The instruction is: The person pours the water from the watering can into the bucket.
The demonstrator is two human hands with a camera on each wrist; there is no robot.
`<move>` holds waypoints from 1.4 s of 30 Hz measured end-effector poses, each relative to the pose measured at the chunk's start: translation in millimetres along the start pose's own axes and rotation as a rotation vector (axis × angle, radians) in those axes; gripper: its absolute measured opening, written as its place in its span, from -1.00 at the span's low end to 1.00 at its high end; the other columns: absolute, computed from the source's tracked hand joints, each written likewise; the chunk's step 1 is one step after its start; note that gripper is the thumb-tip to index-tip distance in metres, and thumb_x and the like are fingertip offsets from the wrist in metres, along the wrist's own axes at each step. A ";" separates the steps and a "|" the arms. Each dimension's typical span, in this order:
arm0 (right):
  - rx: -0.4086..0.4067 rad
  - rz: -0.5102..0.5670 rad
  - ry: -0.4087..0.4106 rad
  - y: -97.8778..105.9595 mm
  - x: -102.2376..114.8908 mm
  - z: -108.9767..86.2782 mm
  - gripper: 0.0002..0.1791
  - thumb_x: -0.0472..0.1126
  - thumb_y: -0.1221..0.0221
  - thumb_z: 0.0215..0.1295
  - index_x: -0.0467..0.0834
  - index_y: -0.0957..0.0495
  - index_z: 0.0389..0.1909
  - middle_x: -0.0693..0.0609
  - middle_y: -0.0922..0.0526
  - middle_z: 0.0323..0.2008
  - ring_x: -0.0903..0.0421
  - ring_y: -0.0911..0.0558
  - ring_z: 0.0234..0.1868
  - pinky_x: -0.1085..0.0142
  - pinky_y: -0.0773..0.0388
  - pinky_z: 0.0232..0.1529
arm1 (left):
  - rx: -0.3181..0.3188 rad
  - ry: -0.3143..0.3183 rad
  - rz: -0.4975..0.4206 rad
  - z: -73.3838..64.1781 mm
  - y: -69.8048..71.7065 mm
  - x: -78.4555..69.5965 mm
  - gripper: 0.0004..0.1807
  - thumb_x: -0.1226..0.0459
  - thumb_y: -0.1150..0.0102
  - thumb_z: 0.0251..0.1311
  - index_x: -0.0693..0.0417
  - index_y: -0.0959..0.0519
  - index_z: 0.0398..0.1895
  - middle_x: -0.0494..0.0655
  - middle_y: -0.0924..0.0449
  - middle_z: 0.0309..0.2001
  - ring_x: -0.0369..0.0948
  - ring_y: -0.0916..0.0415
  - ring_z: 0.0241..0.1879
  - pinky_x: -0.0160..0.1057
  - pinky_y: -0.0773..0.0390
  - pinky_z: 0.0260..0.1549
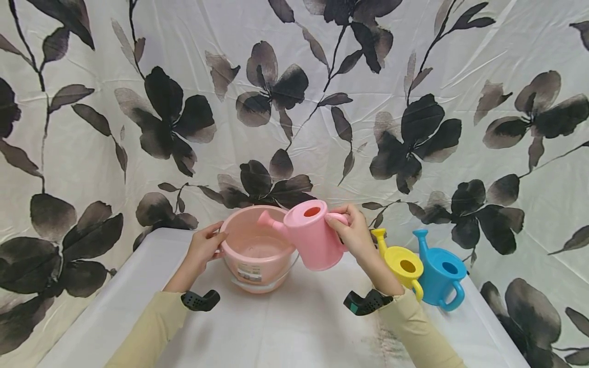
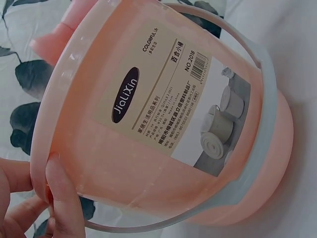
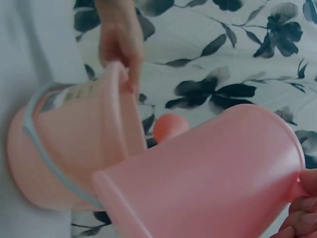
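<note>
A pale pink bucket point(image 1: 257, 266) with a hanging light grey handle point(image 2: 247, 173) and a printed label point(image 2: 163, 94) stands on the white table. My left hand point(image 1: 202, 248) pinches the bucket's rim at its left side, thumb outside. In my right hand point(image 1: 352, 230) I grip the handle of a pink watering can point(image 1: 315, 240), raised just right of the bucket. The can tilts left, and its spout point(image 1: 271, 221) reaches over the bucket's opening. In the right wrist view the can's body point(image 3: 213, 173) hides part of the bucket point(image 3: 74, 144).
On the table's right side, a yellow watering can point(image 1: 402, 266) and a blue watering can point(image 1: 444, 276) stand side by side, near my right forearm. A white cloth with dark flowers point(image 1: 271, 92) hangs behind the table point(image 1: 276, 332). Each wrist wears a black band.
</note>
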State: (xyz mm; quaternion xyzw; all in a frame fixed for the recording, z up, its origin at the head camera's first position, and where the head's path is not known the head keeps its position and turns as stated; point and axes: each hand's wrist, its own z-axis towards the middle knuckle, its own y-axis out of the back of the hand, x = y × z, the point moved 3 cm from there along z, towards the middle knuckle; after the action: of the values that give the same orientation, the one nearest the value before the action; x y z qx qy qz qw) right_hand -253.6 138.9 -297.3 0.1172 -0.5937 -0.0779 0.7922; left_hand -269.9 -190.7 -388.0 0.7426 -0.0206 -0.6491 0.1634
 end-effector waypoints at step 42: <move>-0.528 0.344 -0.212 10.2 -138.4 -56.8 -0.82 -0.22 -0.07 0.39 -0.24 -0.36 -0.12 0.26 -0.56 -0.44 0.21 -0.43 -0.41 0.51 -0.49 -0.42 | 0.008 -0.002 -0.031 -0.3 -1.2 2.4 -0.40 0.21 0.08 0.40 0.08 -0.13 0.48 0.09 -0.38 0.00 -0.41 -0.42 -0.42 -0.50 -0.60 -0.48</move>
State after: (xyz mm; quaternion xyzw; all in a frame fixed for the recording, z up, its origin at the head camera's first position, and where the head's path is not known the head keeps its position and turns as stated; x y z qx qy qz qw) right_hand -238.4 190.3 -437.4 -0.2029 -0.6433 -0.1060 0.7306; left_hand -269.5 -190.0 -390.6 0.7427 -0.0121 -0.6524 0.1504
